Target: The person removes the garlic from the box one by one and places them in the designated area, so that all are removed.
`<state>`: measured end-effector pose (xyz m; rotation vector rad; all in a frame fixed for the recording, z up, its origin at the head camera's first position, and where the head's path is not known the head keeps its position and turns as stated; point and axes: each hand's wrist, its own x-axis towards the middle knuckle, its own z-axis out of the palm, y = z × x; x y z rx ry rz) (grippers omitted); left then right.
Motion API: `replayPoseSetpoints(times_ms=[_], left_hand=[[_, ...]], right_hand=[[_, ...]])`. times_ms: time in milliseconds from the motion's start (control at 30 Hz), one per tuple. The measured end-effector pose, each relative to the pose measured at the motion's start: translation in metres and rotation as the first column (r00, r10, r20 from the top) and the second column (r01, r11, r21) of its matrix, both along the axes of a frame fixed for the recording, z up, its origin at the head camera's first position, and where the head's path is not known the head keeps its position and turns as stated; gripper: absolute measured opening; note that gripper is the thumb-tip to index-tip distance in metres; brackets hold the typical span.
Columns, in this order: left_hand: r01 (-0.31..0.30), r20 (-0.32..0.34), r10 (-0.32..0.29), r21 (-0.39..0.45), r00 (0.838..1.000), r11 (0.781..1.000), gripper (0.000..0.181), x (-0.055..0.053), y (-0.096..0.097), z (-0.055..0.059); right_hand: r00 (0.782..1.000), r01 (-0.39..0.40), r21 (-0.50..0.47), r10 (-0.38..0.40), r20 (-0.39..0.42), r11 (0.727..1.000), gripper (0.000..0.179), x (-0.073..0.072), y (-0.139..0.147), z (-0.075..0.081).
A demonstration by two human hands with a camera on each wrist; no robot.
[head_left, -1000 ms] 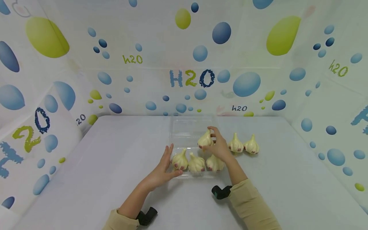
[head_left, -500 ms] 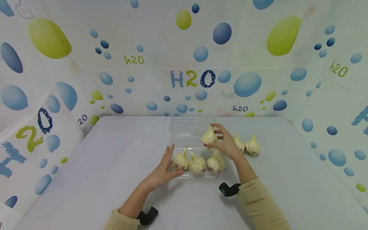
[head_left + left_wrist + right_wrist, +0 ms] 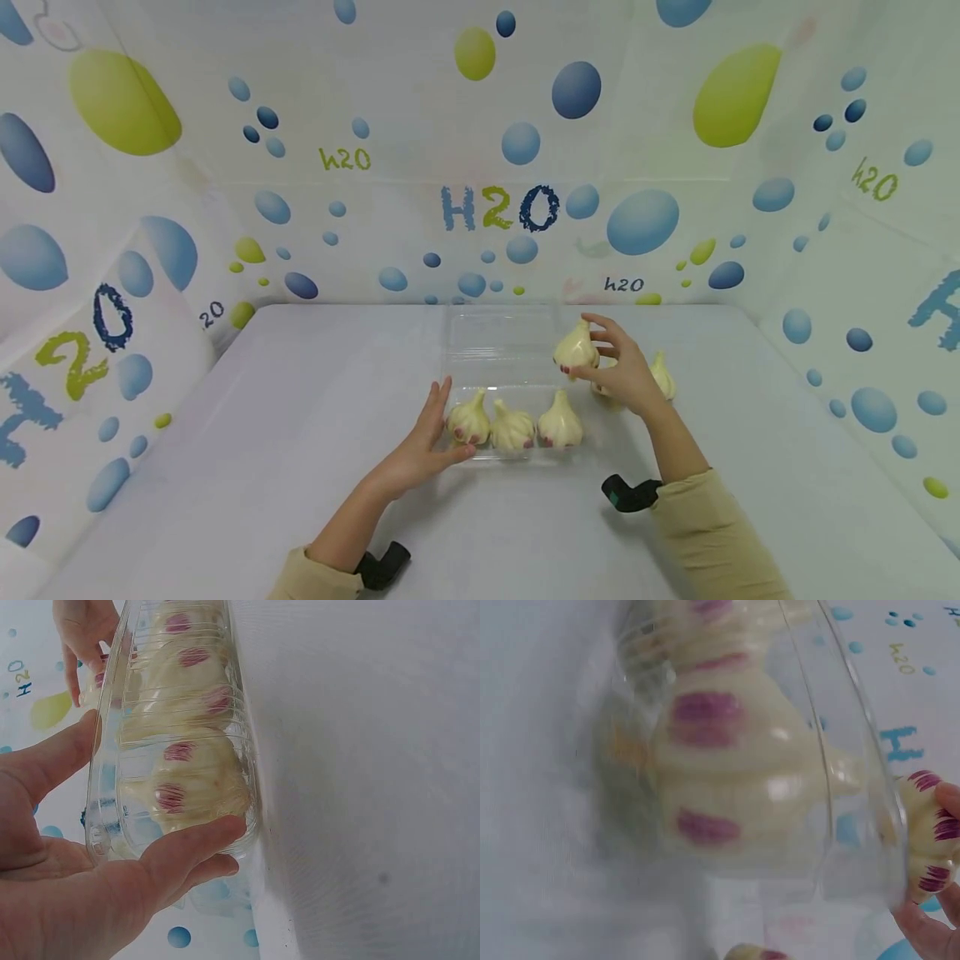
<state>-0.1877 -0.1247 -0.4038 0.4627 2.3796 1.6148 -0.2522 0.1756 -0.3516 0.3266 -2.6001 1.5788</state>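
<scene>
A clear hinged plastic container (image 3: 459,385) stands mid-table with its lid (image 3: 501,333) folded back. In its front part sit three garlic bulbs, left (image 3: 468,419), middle (image 3: 513,427) and right (image 3: 560,422), cream with purple patches. My left hand (image 3: 422,450) touches the container's left front corner, its fingers and thumb spread and fairly straight. With thumb and fingers, my right hand (image 3: 624,373) grips another garlic bulb (image 3: 575,348) above the table, just right of the container. Behind that hand, one bulb (image 3: 604,388) is mostly covered and a further bulb (image 3: 663,377) partly covered.
The white table (image 3: 337,358) ends at a back wall covered with printed H2O cloth (image 3: 375,208). Black devices sit at both wrists, left (image 3: 384,565) and right (image 3: 630,493). The right wrist view is blurred near its lower left.
My right hand has carried its garlic bulb rightward, from over the container to beside it, uncovering the container's right bulb. The left hand has stayed at the corner.
</scene>
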Motion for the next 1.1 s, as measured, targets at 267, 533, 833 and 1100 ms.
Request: replayPoseSetpoints(times_ms=[267,533,833,1100], left_hand=[[-0.006,0.015,0.006,-0.006,1.000,1.000,0.094,0.000,-0.001,0.003],[0.000,0.030,-0.001,0.002,1.000,1.000,0.094,-0.002,-0.002,0.005],[0.000,0.024,0.000,-0.025,1.000,1.000,0.094,-0.004,-0.003,0.007],[0.010,0.039,-0.010,-0.006,0.999,1.000,0.094,-0.005,-0.001,0.011]], right_hand=[[0.999,0.034,0.021,-0.033,-0.020,0.999,0.080,0.002,0.018,0.003],[0.997,0.072,0.031,-0.072,-0.022,0.997,0.081,0.003,0.038,0.005],[0.994,0.083,0.004,-0.083,-0.071,0.997,0.080,0.007,0.062,0.008],[0.994,0.090,0.017,-0.088,-0.068,0.996,0.081,0.011,0.085,0.006]])
